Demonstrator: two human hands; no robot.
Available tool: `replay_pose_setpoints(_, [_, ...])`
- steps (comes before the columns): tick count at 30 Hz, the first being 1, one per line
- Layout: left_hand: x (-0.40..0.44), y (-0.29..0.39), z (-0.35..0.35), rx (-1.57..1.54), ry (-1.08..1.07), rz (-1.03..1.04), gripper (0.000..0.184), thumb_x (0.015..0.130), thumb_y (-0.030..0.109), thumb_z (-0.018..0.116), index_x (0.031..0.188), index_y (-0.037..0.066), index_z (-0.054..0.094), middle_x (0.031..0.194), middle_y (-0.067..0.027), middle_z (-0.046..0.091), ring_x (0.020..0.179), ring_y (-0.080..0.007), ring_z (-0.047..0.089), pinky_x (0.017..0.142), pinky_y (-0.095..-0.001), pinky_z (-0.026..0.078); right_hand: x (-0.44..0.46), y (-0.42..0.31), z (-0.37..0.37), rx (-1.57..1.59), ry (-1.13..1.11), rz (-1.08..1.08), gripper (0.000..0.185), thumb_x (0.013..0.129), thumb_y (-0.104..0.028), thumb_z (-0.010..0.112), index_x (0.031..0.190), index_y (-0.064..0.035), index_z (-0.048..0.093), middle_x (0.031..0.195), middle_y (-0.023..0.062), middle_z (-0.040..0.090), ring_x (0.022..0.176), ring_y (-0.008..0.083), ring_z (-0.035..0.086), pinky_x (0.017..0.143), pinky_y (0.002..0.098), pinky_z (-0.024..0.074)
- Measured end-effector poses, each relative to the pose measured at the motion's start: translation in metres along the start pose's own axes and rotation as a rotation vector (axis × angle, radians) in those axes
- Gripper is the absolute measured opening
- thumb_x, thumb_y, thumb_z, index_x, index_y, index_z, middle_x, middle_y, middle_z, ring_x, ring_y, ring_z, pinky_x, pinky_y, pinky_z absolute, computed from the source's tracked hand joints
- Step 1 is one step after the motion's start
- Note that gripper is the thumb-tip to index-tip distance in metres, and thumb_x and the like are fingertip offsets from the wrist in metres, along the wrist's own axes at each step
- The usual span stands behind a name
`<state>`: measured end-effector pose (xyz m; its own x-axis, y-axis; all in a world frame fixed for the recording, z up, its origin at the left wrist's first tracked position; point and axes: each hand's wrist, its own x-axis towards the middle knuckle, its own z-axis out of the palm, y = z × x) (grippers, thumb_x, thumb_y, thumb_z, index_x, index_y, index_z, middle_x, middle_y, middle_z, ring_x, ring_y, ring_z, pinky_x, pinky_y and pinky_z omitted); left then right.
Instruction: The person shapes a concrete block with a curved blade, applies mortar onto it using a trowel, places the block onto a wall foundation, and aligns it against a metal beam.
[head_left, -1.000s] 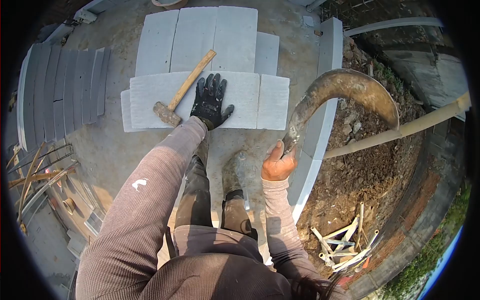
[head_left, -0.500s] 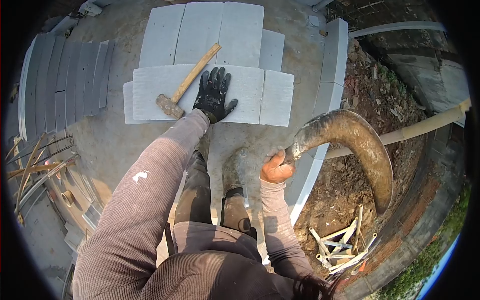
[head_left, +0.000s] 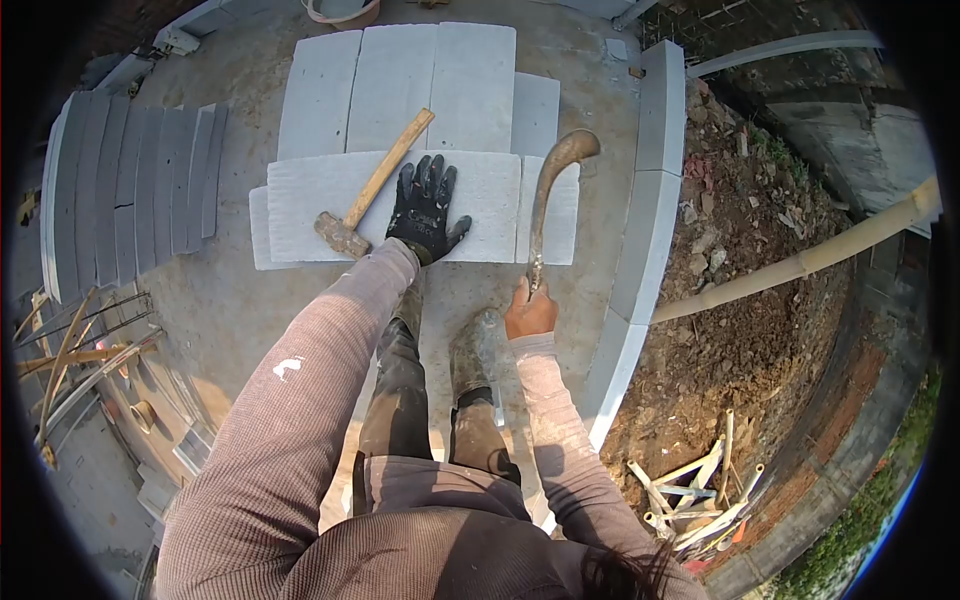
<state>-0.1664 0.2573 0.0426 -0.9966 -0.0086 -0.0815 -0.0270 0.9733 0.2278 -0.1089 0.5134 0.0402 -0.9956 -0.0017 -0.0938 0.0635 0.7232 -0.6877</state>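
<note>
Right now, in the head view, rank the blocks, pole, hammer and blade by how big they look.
1. Blocks
2. Pole
3. Hammer and blade: not ranked; they look alike in size, and the blade's raised position may bring it nearer the camera.

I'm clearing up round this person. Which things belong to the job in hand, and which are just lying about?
In the job:
curved blade, gripped in the right hand
front block, under the gloved left hand
hammer on that block, probably, though untouched

Lying about, it seems:
pale pole
pile of sticks
row of slabs
tub at top edge
</note>
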Motion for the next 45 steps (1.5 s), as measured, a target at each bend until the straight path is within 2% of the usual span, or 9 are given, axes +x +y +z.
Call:
replay_pose_setpoints(5, [0.0, -0.002, 0.003, -0.045, 0.032, 0.003, 0.088, 0.09, 0.052, 0.057, 0.154, -0.001, 0.027, 0.161, -0.0268, 0.02, 0.15, -0.0432, 0.015, 0.122, -0.06, 0.007, -0.001, -0.024, -0.023, -0.235, -0.251, -0.011, 0.03, 0.097, -0.022, 0.061, 0.094, 0.0079, 0.059, 0.067, 0.0263, 0.064, 0.059, 0.0462, 0.063, 0.055, 0.0491, 0.0493])
replay_pose_setpoints(12, [0.001, -0.002, 0.003, -0.017, -0.018, -0.004, 0.088, 0.092, 0.053, 0.053, 0.155, 0.0, 0.024, 0.162, -0.0254, 0.019, 0.151, -0.0416, 0.013, 0.122, -0.0585, 0.004, 0.077, -0.121, -0.065, 0.201, 0.155, -0.039, 0.034, 0.098, -0.024, 0.059, 0.103, 0.009, 0.057, 0.071, 0.0266, 0.066, 0.064, 0.046, 0.065, 0.058, 0.0514, 0.0491])
replay_pose_setpoints(14, [0.002, -0.001, 0.0, -0.008, -0.038, -0.006, 0.088, 0.092, 0.054, 0.054, 0.155, -0.001, 0.025, 0.162, -0.0255, 0.019, 0.151, -0.0419, 0.013, 0.122, -0.0589, 0.005, 0.061, -0.044, -0.009, -0.277, -0.265, 0.065, 0.036, 0.098, -0.028, 0.058, 0.098, 0.0081, 0.06, 0.075, 0.0282, 0.067, 0.071, 0.0488, 0.065, 0.065, 0.0547, 0.0496])
replay_pose_setpoints(19, [0.001, -0.004, 0.002, -0.045, 0.023, 0.009, 0.089, 0.09, 0.052, 0.056, 0.154, -0.002, 0.027, 0.16, -0.0282, 0.022, 0.15, -0.0444, 0.016, 0.121, -0.061, 0.007, 0.058, -0.033, -0.016, -0.239, -0.366, 0.103, 0.037, 0.098, -0.028, 0.058, 0.085, 0.0068, 0.063, 0.076, 0.032, 0.065, 0.078, 0.0512, 0.065, 0.07, 0.0555, 0.0497])
replay_pose_setpoints(24, [0.004, -0.001, -0.001, -0.024, 0.004, 0.029, 0.088, 0.09, 0.05, 0.057, 0.154, -0.003, 0.027, 0.159, -0.0285, 0.023, 0.149, -0.0447, 0.017, 0.12, -0.0614, 0.008, 0.109, -0.108, -0.097, -0.179, 0.101, -0.289, 0.028, 0.098, -0.021, 0.061, 0.096, 0.0068, 0.058, 0.057, 0.0215, 0.056, 0.05, 0.0413, 0.059, 0.047, 0.0457, 0.0412])
replay_pose_setpoints(27, [0.005, 0.001, 0.002, -0.011, -0.017, 0.015, 0.09, 0.09, 0.054, 0.055, 0.155, -0.001, 0.025, 0.162, -0.0269, 0.02, 0.151, -0.0436, 0.014, 0.122, -0.0602, 0.005, 0.108, -0.084, -0.13, 0.026, 0.152, -0.098, 0.025, 0.097, -0.019, 0.062, 0.095, 0.0055, 0.056, 0.057, 0.0192, 0.055, 0.05, 0.0402, 0.058, 0.047, 0.0452, 0.0413])
replay_pose_setpoints(30, [0.006, 0.0, 0.005, -0.002, 0.015, 0.052, 0.09, 0.09, 0.053, 0.055, 0.156, 0.0, 0.026, 0.162, -0.0271, 0.02, 0.151, -0.0437, 0.013, 0.121, -0.0606, 0.004, 0.059, -0.017, -0.119, 0.096, 0.201, 0.034, 0.027, 0.096, -0.022, 0.065, 0.095, 0.0041, 0.059, 0.066, 0.021, 0.062, 0.061, 0.0405, 0.064, 0.055, 0.043, 0.0468])
replay_pose_setpoints(37, [0.005, 0.009, 0.019, 0.06, 0.078, 0.115, 0.088, 0.092, 0.046, 0.059, 0.157, -0.001, 0.022, 0.162, -0.0277, 0.02, 0.152, -0.0444, 0.013, 0.121, -0.0601, 0.005, -0.071, 0.218, -0.021, -0.312, -0.175, 0.943, 0.047, 0.09, -0.042, 0.07, 0.099, 0.0039, 0.065, 0.094, 0.0286, 0.071, 0.095, 0.0451, 0.069, 0.085, 0.0509, 0.0538])
replay_pose_setpoints(45, [0.014, 0.031, 0.025, 0.169, 0.028, 0.237, 0.072, 0.097, 0.025, 0.051, 0.154, -0.009, 0.024, 0.161, -0.0302, 0.022, 0.152, -0.045, 0.016, 0.123, -0.0518, 0.01, -0.072, 0.449, 0.099, -0.476, -0.243, 1.141, 0.055, 0.095, -0.046, 0.062, 0.122, 0.0015, 0.056, 0.109, 0.0236, 0.071, 0.101, 0.0393, 0.07, 0.086, 0.0464, 0.0565])
